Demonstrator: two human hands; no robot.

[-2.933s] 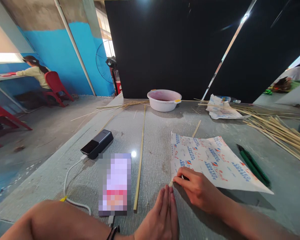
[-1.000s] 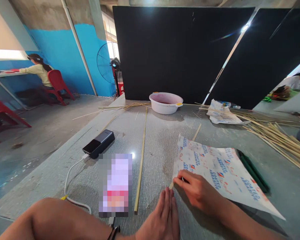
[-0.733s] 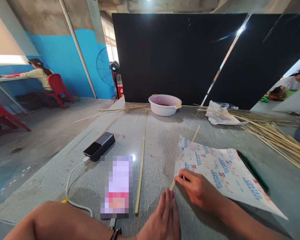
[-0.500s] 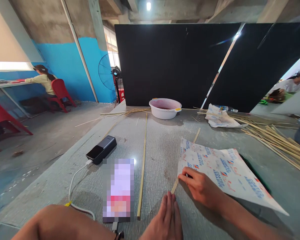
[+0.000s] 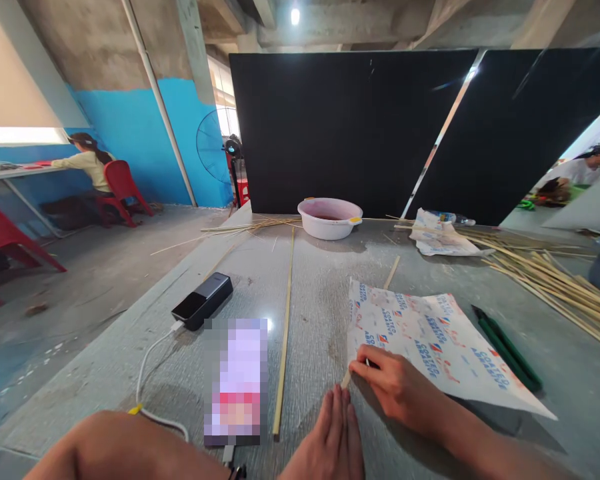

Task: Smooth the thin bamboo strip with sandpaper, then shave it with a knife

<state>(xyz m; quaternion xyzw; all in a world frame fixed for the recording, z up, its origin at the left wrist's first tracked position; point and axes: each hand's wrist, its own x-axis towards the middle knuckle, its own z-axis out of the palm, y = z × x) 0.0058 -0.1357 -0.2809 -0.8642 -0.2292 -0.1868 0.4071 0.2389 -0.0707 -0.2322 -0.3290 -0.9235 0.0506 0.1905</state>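
A sheet of abrasive paper [image 5: 415, 333], printed side up, lies on the right of the table over a thin bamboo strip [image 5: 393, 272]. My right hand [image 5: 393, 377] pinches the paper's near left corner over the strip. My left hand [image 5: 333, 430] lies with fingers together and stretched out, its fingertips on the strip's near end, close to my right fingertips. Another long bamboo strip [image 5: 286, 320] lies untouched to the left of my hands.
A phone [image 5: 237, 380] and a black power bank [image 5: 203, 301] with a white cable lie left. A white basin [image 5: 330, 219] stands at the back. Right are a green tool [image 5: 510, 350], crumpled paper [image 5: 437, 233] and bamboo strips [image 5: 555, 287]. People sit far left and right.
My right hand and the abrasive paper have shifted slightly left and towards me, uncovering more of the green tool. My left hand has hardly moved.
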